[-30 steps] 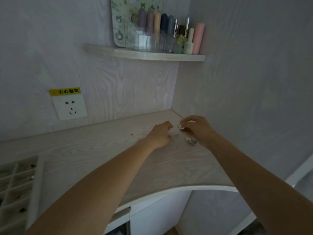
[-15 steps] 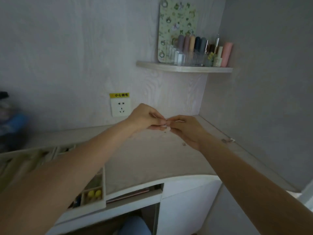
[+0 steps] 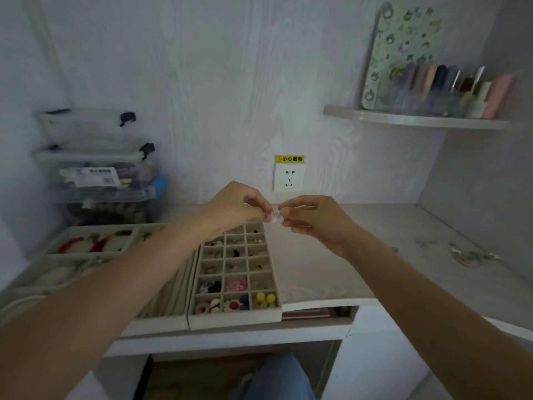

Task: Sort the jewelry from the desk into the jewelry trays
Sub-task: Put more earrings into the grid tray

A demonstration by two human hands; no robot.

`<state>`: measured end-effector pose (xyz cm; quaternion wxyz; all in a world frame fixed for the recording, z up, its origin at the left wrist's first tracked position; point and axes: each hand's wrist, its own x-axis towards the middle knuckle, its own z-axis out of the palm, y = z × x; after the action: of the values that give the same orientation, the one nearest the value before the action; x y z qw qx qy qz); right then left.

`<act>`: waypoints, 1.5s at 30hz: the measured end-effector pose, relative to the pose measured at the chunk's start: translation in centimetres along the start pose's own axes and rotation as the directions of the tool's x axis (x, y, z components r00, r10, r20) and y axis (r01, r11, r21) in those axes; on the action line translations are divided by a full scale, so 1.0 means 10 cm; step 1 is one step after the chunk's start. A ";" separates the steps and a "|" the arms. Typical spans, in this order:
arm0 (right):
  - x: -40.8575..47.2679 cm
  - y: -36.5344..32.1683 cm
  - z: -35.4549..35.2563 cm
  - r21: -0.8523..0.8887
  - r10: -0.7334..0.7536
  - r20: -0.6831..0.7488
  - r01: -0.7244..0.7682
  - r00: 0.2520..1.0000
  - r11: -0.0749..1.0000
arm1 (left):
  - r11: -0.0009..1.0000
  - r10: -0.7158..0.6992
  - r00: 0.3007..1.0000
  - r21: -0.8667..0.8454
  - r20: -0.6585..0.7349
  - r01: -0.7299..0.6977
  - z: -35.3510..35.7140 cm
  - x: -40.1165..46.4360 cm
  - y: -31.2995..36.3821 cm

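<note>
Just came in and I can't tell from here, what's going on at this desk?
A person is sorting jewelry. Both hands, left and right, pinch one small pale piece between their fingertips, held above the far end of the grid tray, whose cells already hold many pieces. More jewelry lies loose on the desk to the right, not yet sorted.

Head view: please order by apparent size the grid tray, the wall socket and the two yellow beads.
1. Grid tray, largest, though also nearest the camera.
2. Wall socket, farther away.
3. Yellow beads, smallest; the two look alike.
</note>
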<state>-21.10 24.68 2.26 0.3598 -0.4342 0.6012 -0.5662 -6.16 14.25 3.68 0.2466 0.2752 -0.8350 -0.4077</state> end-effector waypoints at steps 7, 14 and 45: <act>0.27 0.03 0.48 -0.304 -0.157 0.018 0.155 0.987 0.940 | 0.990 -0.124 0.992 -0.059 0.027 0.125 -0.26 -0.06 -0.26; 0.51 0.16 0.75 -0.226 -0.140 -0.004 0.135 0.990 0.965 | 0.991 -0.121 0.991 0.057 -0.052 0.124 -0.39 -0.03 -0.52; 0.84 0.45 1.12 -0.674 -0.017 0.121 0.095 0.993 0.732 | 0.885 -0.173 0.982 0.425 -0.078 0.190 -0.41 0.10 -1.01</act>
<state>-14.34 12.66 -2.85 0.1910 -0.5829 0.7328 -0.2947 -1.65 6.15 -2.13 0.1564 0.4076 -0.8700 -0.2294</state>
